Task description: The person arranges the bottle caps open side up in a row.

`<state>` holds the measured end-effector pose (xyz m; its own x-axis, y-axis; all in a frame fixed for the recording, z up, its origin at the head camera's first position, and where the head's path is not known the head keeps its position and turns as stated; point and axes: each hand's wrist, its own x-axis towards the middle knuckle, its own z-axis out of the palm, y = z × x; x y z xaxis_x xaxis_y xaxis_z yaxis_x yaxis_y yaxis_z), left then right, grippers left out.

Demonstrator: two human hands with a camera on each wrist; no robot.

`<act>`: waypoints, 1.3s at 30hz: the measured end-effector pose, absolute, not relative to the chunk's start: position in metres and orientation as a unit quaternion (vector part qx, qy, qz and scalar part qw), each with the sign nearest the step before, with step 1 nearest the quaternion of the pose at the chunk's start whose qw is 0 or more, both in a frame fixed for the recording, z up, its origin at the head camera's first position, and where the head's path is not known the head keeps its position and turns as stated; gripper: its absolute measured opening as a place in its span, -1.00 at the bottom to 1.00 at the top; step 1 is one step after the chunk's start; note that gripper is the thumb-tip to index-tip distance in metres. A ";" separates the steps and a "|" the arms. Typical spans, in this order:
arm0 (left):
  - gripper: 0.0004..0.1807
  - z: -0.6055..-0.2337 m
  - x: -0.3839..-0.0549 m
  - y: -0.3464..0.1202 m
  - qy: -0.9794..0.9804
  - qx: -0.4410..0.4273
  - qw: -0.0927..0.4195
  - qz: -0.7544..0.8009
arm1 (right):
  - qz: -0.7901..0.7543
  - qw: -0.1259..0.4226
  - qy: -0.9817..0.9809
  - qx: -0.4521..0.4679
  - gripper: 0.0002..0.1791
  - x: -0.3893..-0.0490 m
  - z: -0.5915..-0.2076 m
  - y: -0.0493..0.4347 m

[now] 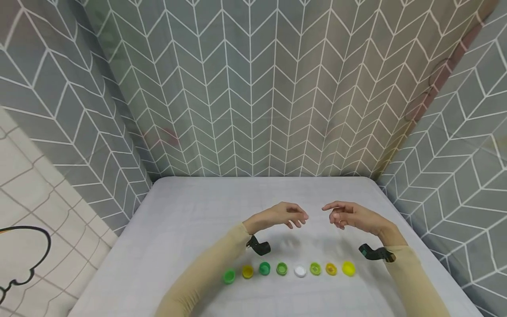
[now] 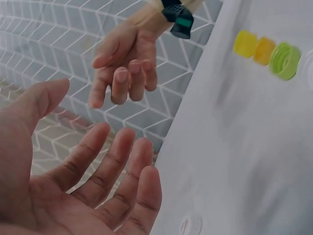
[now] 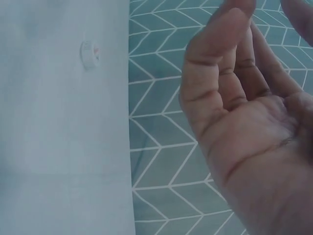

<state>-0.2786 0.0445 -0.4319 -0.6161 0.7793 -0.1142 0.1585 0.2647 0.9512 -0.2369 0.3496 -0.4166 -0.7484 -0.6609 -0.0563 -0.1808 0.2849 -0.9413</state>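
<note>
My left hand (image 1: 282, 215) hovers over the middle of the white table, fingers loosely bent and holding nothing. Opposite it, across a small gap, hangs my right hand (image 1: 352, 216), also holding nothing, its fingers relaxed. Nearer the front edge lies a row of round plastic bottle caps: a green cap (image 1: 229, 276), a dark yellow cap (image 1: 247, 271), a teal cap (image 1: 264, 268), another green cap (image 1: 281, 269), a white cap (image 1: 300, 271), a lime cap (image 1: 315, 269), an orange-yellow cap (image 1: 331, 269) and a bright yellow cap (image 1: 348, 269). Neither hand touches them.
A small white round piece with red marks (image 3: 90, 55) lies on the table in the right wrist view. Grey curtains (image 1: 249, 88) with white chevron lines hang behind the table (image 1: 190, 207) and along both sides. A dark wrist camera (image 1: 259, 246) sits at the left wrist.
</note>
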 end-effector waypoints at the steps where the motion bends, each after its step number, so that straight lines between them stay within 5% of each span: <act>1: -0.71 -0.432 -0.281 0.042 0.735 0.316 0.299 0.520 | -0.536 0.224 0.771 -0.263 -0.57 -0.237 -0.416 0.348; 16: -0.57 -0.430 -0.315 0.028 0.738 0.256 0.254 0.570 | -0.567 0.166 0.787 -0.177 -0.50 -0.259 -0.402 0.327; 29: -0.28 -0.452 -0.338 0.032 0.742 0.183 0.236 0.600 | -0.568 0.191 0.785 -0.158 -0.40 -0.287 -0.415 0.306; 39: -0.35 -0.473 -0.347 0.041 0.740 0.144 0.243 0.610 | -0.564 0.224 0.785 -0.124 -0.38 -0.301 -0.430 0.290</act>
<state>-0.3471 0.0415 -0.4727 -0.8405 0.5099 -0.1833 -0.0827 0.2136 0.9734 -0.3013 0.2898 -0.4304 -0.8689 -0.4477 -0.2111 0.0572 0.3328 -0.9413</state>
